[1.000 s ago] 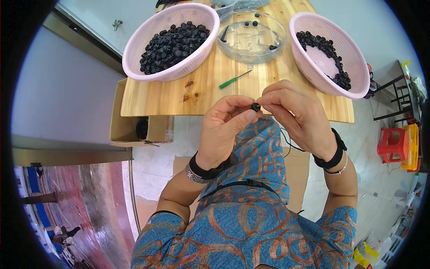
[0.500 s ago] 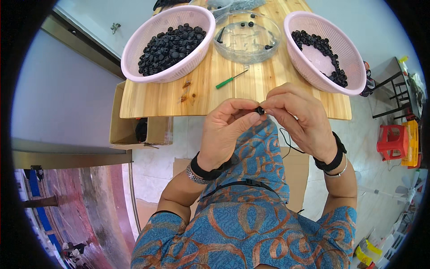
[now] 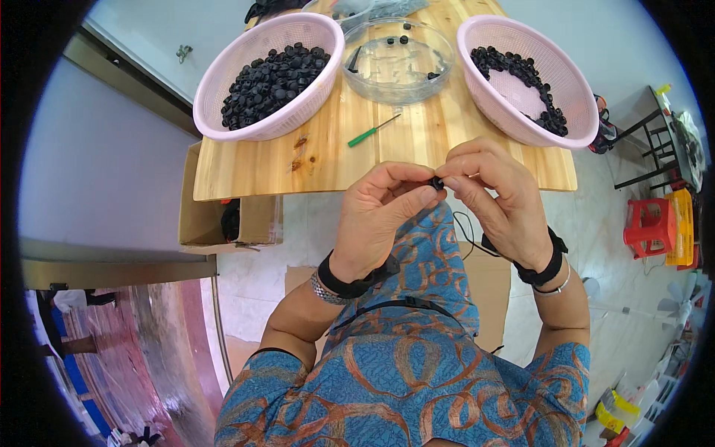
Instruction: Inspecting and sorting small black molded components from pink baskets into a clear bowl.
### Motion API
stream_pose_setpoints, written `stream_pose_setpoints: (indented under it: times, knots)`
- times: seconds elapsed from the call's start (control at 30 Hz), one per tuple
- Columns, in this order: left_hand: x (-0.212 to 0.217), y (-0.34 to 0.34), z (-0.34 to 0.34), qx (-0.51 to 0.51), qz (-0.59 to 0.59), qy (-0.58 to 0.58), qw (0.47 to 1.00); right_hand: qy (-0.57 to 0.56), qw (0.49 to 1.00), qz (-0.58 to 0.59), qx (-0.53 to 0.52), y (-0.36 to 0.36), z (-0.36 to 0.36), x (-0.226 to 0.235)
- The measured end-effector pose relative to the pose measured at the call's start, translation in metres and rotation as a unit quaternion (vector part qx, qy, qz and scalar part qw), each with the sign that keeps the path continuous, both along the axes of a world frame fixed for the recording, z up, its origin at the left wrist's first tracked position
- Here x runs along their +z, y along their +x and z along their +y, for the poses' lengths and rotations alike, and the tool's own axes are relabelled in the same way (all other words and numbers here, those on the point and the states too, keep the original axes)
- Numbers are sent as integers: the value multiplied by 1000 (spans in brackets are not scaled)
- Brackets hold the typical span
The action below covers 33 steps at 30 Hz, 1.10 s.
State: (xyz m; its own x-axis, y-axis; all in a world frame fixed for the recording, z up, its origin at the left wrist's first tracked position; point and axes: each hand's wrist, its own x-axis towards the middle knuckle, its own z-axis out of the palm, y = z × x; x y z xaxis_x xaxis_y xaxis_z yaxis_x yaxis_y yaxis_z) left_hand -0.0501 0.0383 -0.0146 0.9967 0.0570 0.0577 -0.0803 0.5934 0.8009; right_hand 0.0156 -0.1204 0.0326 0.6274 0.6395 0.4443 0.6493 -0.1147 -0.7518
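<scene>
The left grip (image 3: 377,212) and the right grip (image 3: 497,195) together pinch a small black part (image 3: 436,183). Beyond them on the desk (image 3: 253,171), slightly left, lies a green-handled screwdriver (image 3: 363,137).

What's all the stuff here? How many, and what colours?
Table: one, light wood, ahead
Baskets: two, pink, table's left and right sides
Little parts: many, black, in both baskets
Clear tray: one, colourless, between baskets
Pieces: a few, black, in tray
Screwdriver: one, green handle, on table
Cardboard box: one, brown, below table's left side
Stool: one, red, right floor
Crate: one, yellow, beside stool
Tap: one, grey, left wall
Clutter: uncounted, mixed colours, around edges
Held part: one, black, near table's front edge
Clothes: blue-patterned, on person
Wristbands: two, black, one per wrist
Left hand: one, bare, fingers on held part
Right hand: one, bare, fingers at held part
</scene>
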Motion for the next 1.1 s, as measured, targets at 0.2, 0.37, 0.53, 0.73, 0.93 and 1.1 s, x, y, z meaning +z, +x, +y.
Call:
stream_pose_setpoints:
  times: [0.2,0.37,0.53,0.73,0.93,1.1]
  knots:
    - [-2,3,-3,-9,12,-23,1000,15,1000,5,-11,0,-4,-2]
    - [-2,2,-4,-22,23,-27,999,-41,996,-73,5,2,-8,6]
    - [0,4,-4,-31,32,-33,998,-15,999,-48,-9,1,-9,0]
    - [-1,4,-5,-31,28,-22,999,-6,999,-24,-24,1,-9,-3]
    - [-1,5,-6,-30,35,-12,999,-8,1000,-11,-25,0,-10,-4]
    - [-1,4,-5,-44,39,-34,998,-23,998,-45,-28,0,-9,-2]
